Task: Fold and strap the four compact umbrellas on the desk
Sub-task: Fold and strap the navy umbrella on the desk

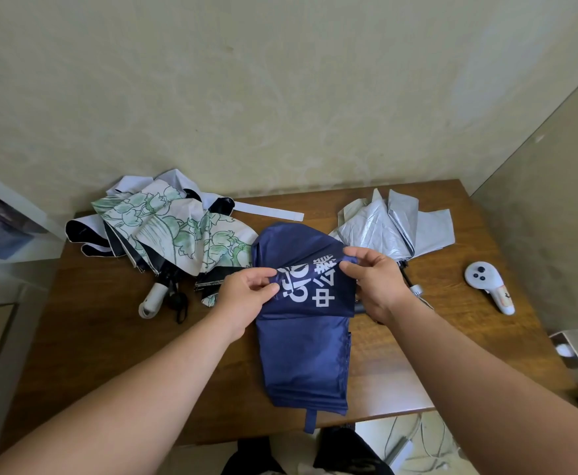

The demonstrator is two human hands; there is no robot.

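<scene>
Wooden desk (400, 371) set in a corner w/ pale walls behind and at right. Navy umbrella (304, 354) lies mid-desk, canopy collapsed and flattened, running from centre to the near edge; its strap (309, 421) hangs off that near edge. A navy panel w/ white printed characters is pulled taut across its far half. L hand (246, 296) pinches that panel's left edge btwn thumb and fingers; R hand (374, 281) pinches the right edge the same way, both arms reaching in from the near side. Floral umbrella (174, 231), white w/ green leaf print and black lining, lies loose and unfolded at far left, overlapping another white-and-black canopy behind it; cannot tell how the two separate. A white strap (268, 211) stretches right from that pile. White handle (152, 299) w/ black cord sits in front of the pile. Silver umbrella (397, 228) lies crumpled at far right, just behind R hand. White controller (488, 286) sits near right edge, well apart from the umbrellas.
</scene>
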